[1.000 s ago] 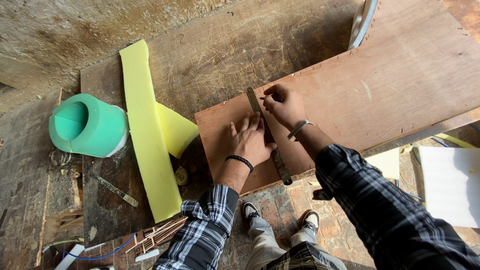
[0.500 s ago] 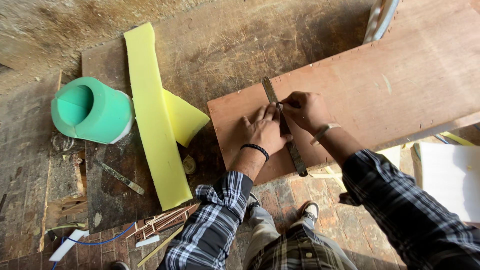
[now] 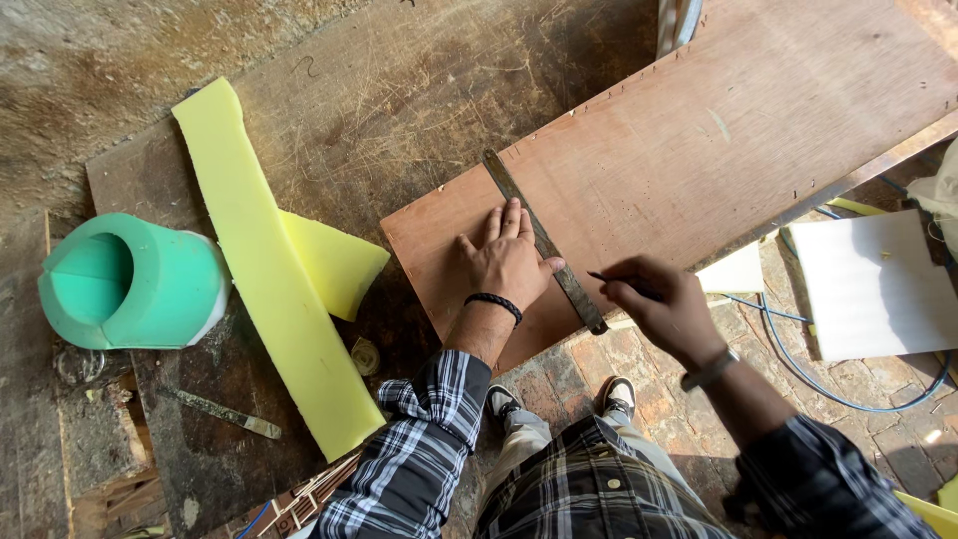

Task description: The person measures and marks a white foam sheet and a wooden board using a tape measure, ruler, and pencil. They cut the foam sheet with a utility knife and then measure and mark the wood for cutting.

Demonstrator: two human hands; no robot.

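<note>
You are looking straight down at your own two hands over a reddish-brown plywood sheet [image 3: 699,150] that lies across a dark, scratched wooden desk [image 3: 379,100]. Your left hand [image 3: 507,262] rests palm down near the sheet's near left corner, its fingers [image 3: 502,222] spread flat and slightly apart, with the thumb pressed against a long, dark, flat metal ruler [image 3: 544,243]. The ruler runs diagonally across the sheet from its far left edge towards you, its near end reaching just past the near edge. Your right hand [image 3: 667,311] hovers to the right of the ruler's near end, its fingers together and pinched on a thin dark pencil [image 3: 617,282] whose tip points left at the ruler, close to its right edge but not yet touching the wood as far as can be seen. This reads as the marking step: ruler pinned, pencil about to meet the edge. The next move likely calls for steady downward pressure from the left hand so the ruler cannot slip, and for the pencil tip to ride against the ruler's right edge. Further left on the desk lie a long strip of yellow foam [image 3: 261,269] and a rolled tube of green foam [image 3: 130,281], both well apart from your hands.
</note>
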